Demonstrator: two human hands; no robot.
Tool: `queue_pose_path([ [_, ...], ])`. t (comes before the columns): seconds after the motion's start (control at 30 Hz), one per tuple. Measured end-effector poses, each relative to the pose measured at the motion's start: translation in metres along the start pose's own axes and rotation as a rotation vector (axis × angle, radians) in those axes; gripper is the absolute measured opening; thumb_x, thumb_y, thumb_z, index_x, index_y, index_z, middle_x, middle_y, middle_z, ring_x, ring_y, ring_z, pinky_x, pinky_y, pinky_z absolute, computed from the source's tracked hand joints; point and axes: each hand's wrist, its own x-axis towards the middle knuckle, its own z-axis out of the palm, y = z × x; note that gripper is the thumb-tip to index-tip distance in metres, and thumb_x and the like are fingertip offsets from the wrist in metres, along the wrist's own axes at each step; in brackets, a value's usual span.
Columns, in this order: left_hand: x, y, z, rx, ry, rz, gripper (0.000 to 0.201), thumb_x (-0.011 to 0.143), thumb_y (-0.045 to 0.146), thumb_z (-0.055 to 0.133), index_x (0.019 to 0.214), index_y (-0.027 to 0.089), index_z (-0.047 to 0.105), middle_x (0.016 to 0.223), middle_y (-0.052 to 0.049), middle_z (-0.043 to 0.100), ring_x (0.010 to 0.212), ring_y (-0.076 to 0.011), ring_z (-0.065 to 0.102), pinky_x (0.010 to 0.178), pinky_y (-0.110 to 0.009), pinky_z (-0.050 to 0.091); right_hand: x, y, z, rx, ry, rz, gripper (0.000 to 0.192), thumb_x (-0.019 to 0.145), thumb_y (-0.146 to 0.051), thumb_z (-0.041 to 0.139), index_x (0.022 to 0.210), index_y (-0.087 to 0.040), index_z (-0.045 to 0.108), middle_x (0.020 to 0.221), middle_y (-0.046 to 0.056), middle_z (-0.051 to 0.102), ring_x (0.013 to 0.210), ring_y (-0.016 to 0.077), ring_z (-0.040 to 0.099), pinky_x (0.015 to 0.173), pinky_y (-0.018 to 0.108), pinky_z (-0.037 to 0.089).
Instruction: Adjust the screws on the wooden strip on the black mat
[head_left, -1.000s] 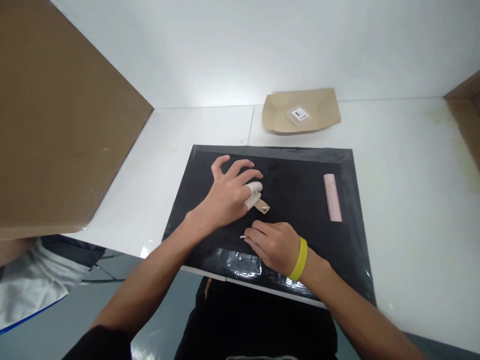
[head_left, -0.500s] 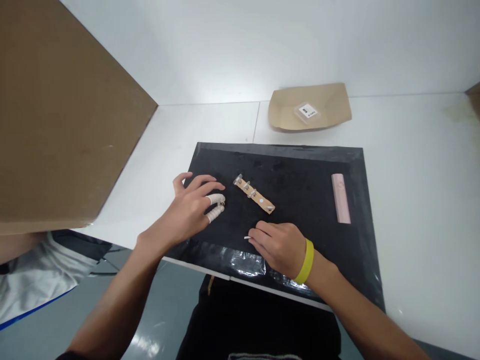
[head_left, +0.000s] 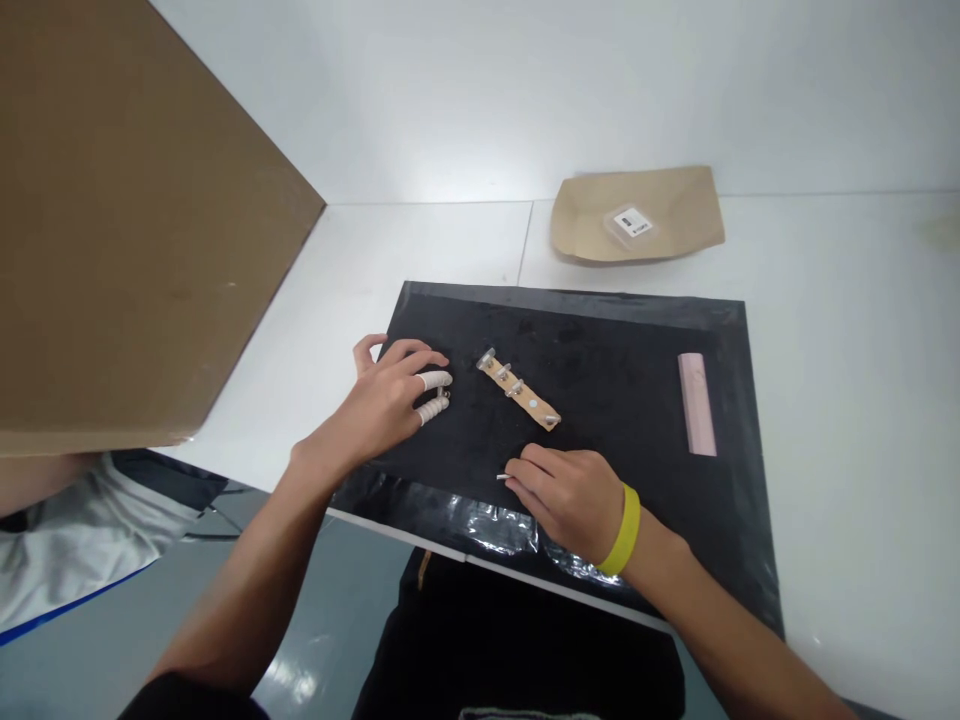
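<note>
My left hand (head_left: 386, 398) rests at the left of the black mat (head_left: 622, 350), with white covers on its thumb and index finger. Between those two tips it pinches a small metallic piece (head_left: 444, 393), too tiny to name. My right hand (head_left: 571, 500), a yellow band at its wrist, is closed round a thin white stick (head_left: 502, 477) whose end pokes out to the left. The rest of that stick is hidden by the fingers. A tan cardboard strip (head_left: 541, 409) lies slanted between the hands, with several small clear or metallic pieces on it and one white dot.
A pink bar-shaped object (head_left: 697, 405) lies on the mat's right side. Behind the mat, a brown paper tray (head_left: 679, 215) holds a small clear labelled box (head_left: 631, 224). A large brown panel (head_left: 150, 230) stands at the left. Part of another person (head_left: 75, 560) shows beyond it.
The whole view has shifted slightly, so the mat and tray appear a little further right. Both hands keep their grips and nearly the same places on the mat.
</note>
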Motion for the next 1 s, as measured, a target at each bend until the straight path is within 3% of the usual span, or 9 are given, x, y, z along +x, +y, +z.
queue_pose_path([
  [0.1,-0.001,-0.003,-0.003,-0.016,-0.045,-0.005,0.017,0.094,0.029,0.069,0.111,0.025,0.072,0.132,-0.009,0.07,0.126,-0.0311,0.058,0.113,-0.062,0.019,0.0,0.001,0.0,0.0,-0.005,-0.006,0.021,0.104,-0.02,0.051,0.092,-0.017,0.067,0.078,-0.001,0.061,0.063,0.0135,0.058,0.055,0.032,0.033],
  [0.27,-0.004,-0.006,-0.014,-0.003,-0.126,0.029,0.051,0.085,0.037,0.08,0.132,0.026,0.064,0.146,-0.014,0.06,0.138,-0.0382,0.048,0.114,-0.065,0.018,0.0,0.001,-0.001,-0.003,0.0,-0.005,0.021,0.104,-0.02,0.051,0.091,-0.017,0.067,0.078,-0.001,0.061,0.063,0.0138,0.057,0.055,0.032,0.033],
  [0.37,0.001,-0.006,-0.02,-0.027,-0.126,0.04,0.06,0.085,0.048,0.079,0.138,0.028,0.059,0.154,-0.015,0.052,0.145,-0.0399,0.038,0.114,-0.064,0.02,0.001,0.0,-0.001,-0.012,-0.005,-0.01,0.021,0.104,-0.021,0.05,0.092,-0.017,0.067,0.078,-0.001,0.061,0.064,0.0144,0.058,0.056,0.032,0.034],
  [0.5,0.028,-0.007,-0.02,-0.101,-0.111,0.049,0.058,0.09,0.051,0.072,0.141,0.03,0.056,0.159,-0.011,0.047,0.147,-0.0369,0.035,0.116,-0.06,0.019,0.001,0.0,-0.001,-0.018,-0.007,-0.01,0.023,0.104,-0.021,0.049,0.091,-0.017,0.067,0.079,-0.001,0.062,0.064,0.0145,0.058,0.056,0.033,0.034],
  [0.6,0.052,-0.008,-0.018,-0.163,-0.189,0.059,0.062,0.089,0.051,0.074,0.144,0.031,0.053,0.158,-0.01,0.049,0.146,-0.0359,0.037,0.117,-0.058,0.02,0.0,0.0,-0.001,-0.011,-0.006,-0.001,0.023,0.104,-0.022,0.049,0.09,-0.018,0.067,0.079,0.0,0.062,0.065,0.0146,0.059,0.056,0.033,0.034],
  [0.7,0.065,-0.008,-0.018,-0.185,-0.264,0.065,0.073,0.092,0.047,0.07,0.156,0.031,0.039,0.158,-0.01,0.048,0.146,-0.0347,0.037,0.118,-0.056,0.019,0.0,0.0,-0.001,-0.007,-0.009,-0.005,0.022,0.104,-0.021,0.05,0.09,-0.018,0.067,0.078,-0.001,0.061,0.063,0.0147,0.058,0.055,0.033,0.035],
  [0.87,0.057,-0.008,-0.019,-0.211,-0.269,0.019,0.088,0.089,0.051,0.071,0.162,0.033,0.026,0.149,-0.011,0.057,0.144,-0.0367,0.037,0.119,-0.058,0.013,0.002,-0.001,-0.007,0.017,0.001,-0.02,0.024,0.104,-0.022,0.05,0.09,-0.018,0.068,0.078,-0.001,0.062,0.061,0.0149,0.058,0.053,0.033,0.037],
  [1.0,0.041,-0.009,-0.024,-0.244,-0.236,-0.003,0.109,0.085,0.061,0.074,0.166,0.031,0.007,0.149,-0.013,0.057,0.147,-0.0386,0.033,0.12,-0.061,0.006,-0.004,-0.013,-0.025,0.1,0.039,0.014,0.021,0.104,-0.021,0.05,0.096,-0.018,0.068,0.093,0.001,0.07,0.07,0.0136,0.067,0.056,0.03,0.045],
])
